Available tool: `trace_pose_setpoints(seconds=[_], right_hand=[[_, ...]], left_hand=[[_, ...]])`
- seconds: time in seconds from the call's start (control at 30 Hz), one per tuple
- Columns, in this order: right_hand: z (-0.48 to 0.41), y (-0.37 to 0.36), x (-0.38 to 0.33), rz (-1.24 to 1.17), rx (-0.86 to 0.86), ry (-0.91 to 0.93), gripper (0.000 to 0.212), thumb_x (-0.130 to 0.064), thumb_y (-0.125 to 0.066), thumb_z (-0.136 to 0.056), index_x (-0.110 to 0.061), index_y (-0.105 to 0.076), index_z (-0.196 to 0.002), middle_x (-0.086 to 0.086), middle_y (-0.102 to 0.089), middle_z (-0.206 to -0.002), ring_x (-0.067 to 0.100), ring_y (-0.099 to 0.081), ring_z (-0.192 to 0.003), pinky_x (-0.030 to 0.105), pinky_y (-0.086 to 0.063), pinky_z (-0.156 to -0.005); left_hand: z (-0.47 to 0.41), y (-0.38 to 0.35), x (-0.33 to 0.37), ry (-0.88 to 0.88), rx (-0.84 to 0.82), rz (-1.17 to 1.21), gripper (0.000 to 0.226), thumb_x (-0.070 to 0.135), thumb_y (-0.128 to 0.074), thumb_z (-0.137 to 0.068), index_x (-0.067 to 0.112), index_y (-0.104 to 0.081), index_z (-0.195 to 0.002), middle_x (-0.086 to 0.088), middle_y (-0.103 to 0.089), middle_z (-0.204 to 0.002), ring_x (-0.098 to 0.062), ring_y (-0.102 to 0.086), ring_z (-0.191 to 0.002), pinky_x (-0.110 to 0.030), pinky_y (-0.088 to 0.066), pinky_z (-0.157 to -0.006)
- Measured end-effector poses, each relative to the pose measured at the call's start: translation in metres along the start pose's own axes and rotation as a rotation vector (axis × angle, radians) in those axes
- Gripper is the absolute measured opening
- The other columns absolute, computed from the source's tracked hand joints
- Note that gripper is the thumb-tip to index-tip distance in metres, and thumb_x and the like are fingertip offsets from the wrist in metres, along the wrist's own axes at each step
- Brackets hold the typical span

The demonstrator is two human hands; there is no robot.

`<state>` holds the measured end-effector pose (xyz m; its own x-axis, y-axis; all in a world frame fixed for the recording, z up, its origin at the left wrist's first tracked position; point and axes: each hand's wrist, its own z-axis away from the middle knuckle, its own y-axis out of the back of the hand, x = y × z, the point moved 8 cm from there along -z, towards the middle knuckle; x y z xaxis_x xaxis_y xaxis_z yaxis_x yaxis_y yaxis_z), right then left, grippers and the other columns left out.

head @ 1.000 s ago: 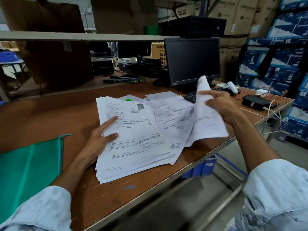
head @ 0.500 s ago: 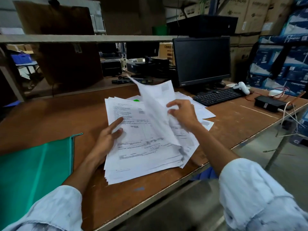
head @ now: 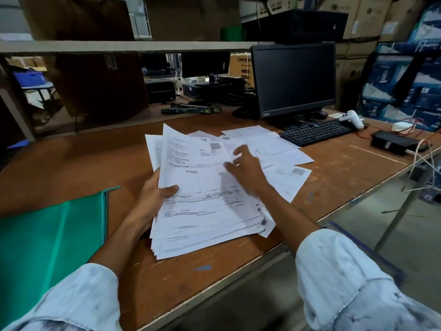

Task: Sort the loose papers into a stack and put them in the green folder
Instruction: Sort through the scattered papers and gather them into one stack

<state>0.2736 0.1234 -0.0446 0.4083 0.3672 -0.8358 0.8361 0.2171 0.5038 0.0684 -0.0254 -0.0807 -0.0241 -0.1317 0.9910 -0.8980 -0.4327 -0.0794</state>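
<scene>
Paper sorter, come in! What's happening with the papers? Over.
Left hand grips the paper stack. Right hand rests on top. Loose sheets lie beside the keyboard. Green folder lies left, unblocked.

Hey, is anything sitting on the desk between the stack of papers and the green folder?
Nothing visible. Only bare desk lies between the stack of papers and the green folder to its left. The left hand grips the stack's left edge on that side, and its forearm lies over that gap.
</scene>
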Motion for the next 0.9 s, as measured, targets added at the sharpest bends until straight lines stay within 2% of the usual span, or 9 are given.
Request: trace_pose_setpoints(seconds=[0.13, 0.2, 0.27, 0.43, 0.53, 0.6, 0.7, 0.8, 0.9], right_hand=[[-0.006, 0.064, 0.042, 0.582, 0.006, -0.26, 0.075, -0.055, -0.052, -0.096, -0.01, -0.028, -0.151, 0.022, -0.048, -0.145, 0.039, -0.046, -0.131, 0.048, -0.04, -0.106], [0.004, 0.081, 0.063, 0.885, -0.161, -0.421, 0.087, -0.067, -0.042, -0.095, -0.007, -0.022, -0.155, 0.022, -0.029, -0.158, 0.045, -0.029, -0.143, 0.056, -0.025, -0.115], [0.015, 0.092, 0.076, 1.027, -0.298, -0.471, 0.082, -0.068, -0.035, -0.096, -0.004, -0.043, -0.146, 0.02, -0.026, -0.159, 0.044, -0.033, -0.14, 0.056, -0.026, -0.115], [0.03, 0.087, 0.062, 1.011, -0.307, -0.422, 0.066, -0.058, -0.034, -0.102, -0.001, -0.061, -0.124, 0.022, -0.025, -0.158, 0.041, -0.041, -0.134, 0.05, -0.033, -0.109], [0.026, 0.084, 0.05, 0.866, -0.19, -0.312, 0.068, -0.03, -0.05, -0.102, -0.008, -0.016, -0.157, 0.025, -0.039, -0.151, 0.039, -0.052, -0.123, 0.046, -0.047, -0.099], [0.023, 0.079, 0.041, 0.655, -0.09, -0.189, 0.089, 0.001, -0.055, -0.092, -0.03, -0.006, -0.159, 0.027, -0.037, -0.152, 0.027, -0.062, -0.086, 0.029, -0.051, -0.059], [0.028, 0.08, 0.03, 0.457, 0.037, -0.137, 0.096, 0.015, -0.053, -0.086, -0.045, -0.018, -0.153, 0.03, -0.037, -0.145, 0.021, -0.052, -0.066, 0.024, -0.037, -0.042], [0.024, 0.088, 0.031, 0.379, 0.055, -0.16, 0.064, 0.007, -0.062, -0.08, -0.033, -0.053, -0.13, 0.01, -0.066, -0.086, 0.028, -0.059, -0.089, 0.027, -0.044, -0.055], [0.025, 0.106, 0.019, 0.362, 0.155, -0.119, 0.034, 0.007, -0.058, -0.081, -0.019, -0.076, -0.095, 0.01, -0.074, -0.09, 0.02, -0.064, -0.07, 0.024, -0.05, -0.05]], left_hand=[[-0.001, 0.007, 0.012, -0.145, -0.008, -0.036, 0.093, -0.007, -0.071, -0.084, 0.052, -0.031, -0.143, 0.006, -0.051, -0.147, -0.022, -0.058, -0.125, -0.045, -0.057, -0.093], [-0.003, 0.011, 0.014, -0.17, 0.01, -0.057, 0.102, -0.004, -0.076, -0.08, 0.057, -0.025, -0.144, 0.007, -0.043, -0.152, -0.02, -0.052, -0.13, -0.045, -0.054, -0.096], [-0.003, 0.009, 0.011, -0.161, 0.034, -0.06, 0.105, -0.008, -0.073, -0.082, 0.054, -0.021, -0.148, 0.009, -0.039, -0.155, -0.019, -0.05, -0.131, -0.042, -0.054, -0.096], [-0.004, 0.016, 0.01, -0.144, 0.075, -0.101, 0.102, -0.012, -0.068, -0.086, 0.058, -0.023, -0.146, 0.009, -0.038, -0.155, -0.02, -0.047, -0.134, -0.044, -0.052, -0.098], [-0.002, 0.015, 0.011, -0.148, 0.078, -0.113, 0.101, -0.012, -0.067, -0.086, 0.056, -0.025, -0.147, 0.009, -0.038, -0.155, -0.021, -0.045, -0.136, -0.052, -0.047, -0.106], [-0.001, 0.015, 0.012, -0.154, 0.075, -0.126, 0.098, -0.012, -0.067, -0.086, 0.057, -0.028, -0.145, 0.01, -0.038, -0.155, -0.02, -0.043, -0.137, -0.051, -0.046, -0.108], [-0.002, 0.014, 0.01, -0.127, 0.05, -0.085, 0.088, -0.013, -0.064, -0.088, 0.057, -0.043, -0.137, 0.009, -0.043, -0.154, -0.022, -0.049, -0.135, -0.049, -0.048, -0.106], [-0.001, 0.011, 0.004, -0.024, 0.035, -0.021, 0.066, -0.012, -0.058, -0.092, 0.038, -0.059, -0.136, 0.003, -0.05, -0.148, -0.025, -0.059, -0.124, -0.041, -0.057, -0.094], [-0.001, 0.012, -0.002, 0.055, 0.05, 0.028, 0.058, -0.011, -0.059, -0.092, 0.023, -0.059, -0.139, -0.003, -0.056, -0.142, -0.027, -0.065, -0.115, -0.033, -0.061, -0.083]])
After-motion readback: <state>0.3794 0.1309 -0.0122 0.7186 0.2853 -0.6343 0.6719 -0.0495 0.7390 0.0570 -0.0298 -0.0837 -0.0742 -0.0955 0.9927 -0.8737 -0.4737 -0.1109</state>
